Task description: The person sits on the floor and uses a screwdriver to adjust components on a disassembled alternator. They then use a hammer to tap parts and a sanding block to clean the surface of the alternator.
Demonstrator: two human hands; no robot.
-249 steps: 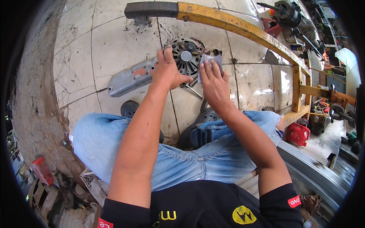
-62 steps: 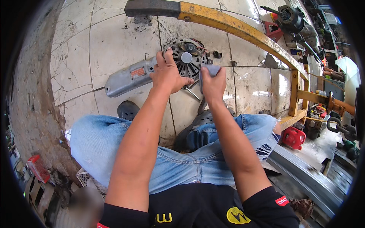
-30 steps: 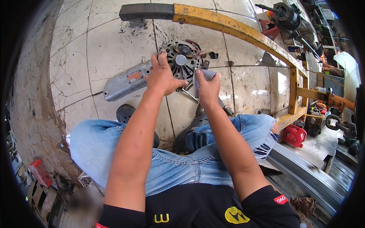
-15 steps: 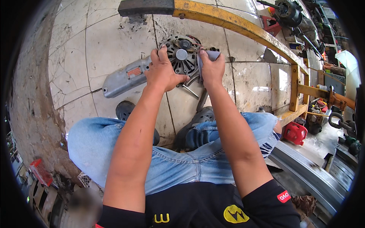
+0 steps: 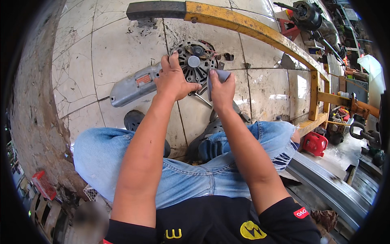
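Observation:
On the tiled floor in front of me lies a round, vented metal alternator [image 5: 193,62] with a smooth disc at its centre. My left hand [image 5: 173,80] grips its left side, fingers at the upper rim and thumb at the lower edge. A folded grey sheet that looks like sandpaper [image 5: 222,75] is pinched in my right hand [image 5: 222,90], against the alternator's lower right rim. A long grey metal cover [image 5: 132,86] with an orange label lies beyond my left hand. A thin metal rod [image 5: 204,100] sticks out below the alternator.
A yellow and black metal frame [image 5: 243,25] arches over the floor beyond the alternator and down the right side. Small dark metal parts [image 5: 228,57] lie right of the alternator. A red container [image 5: 315,143] and a long metal channel [image 5: 331,189] are at the lower right.
My right hand has moved down and slightly left along the alternator's rim with the grey sheet. Small parts to the right of the alternator now show. My left hand stays put.

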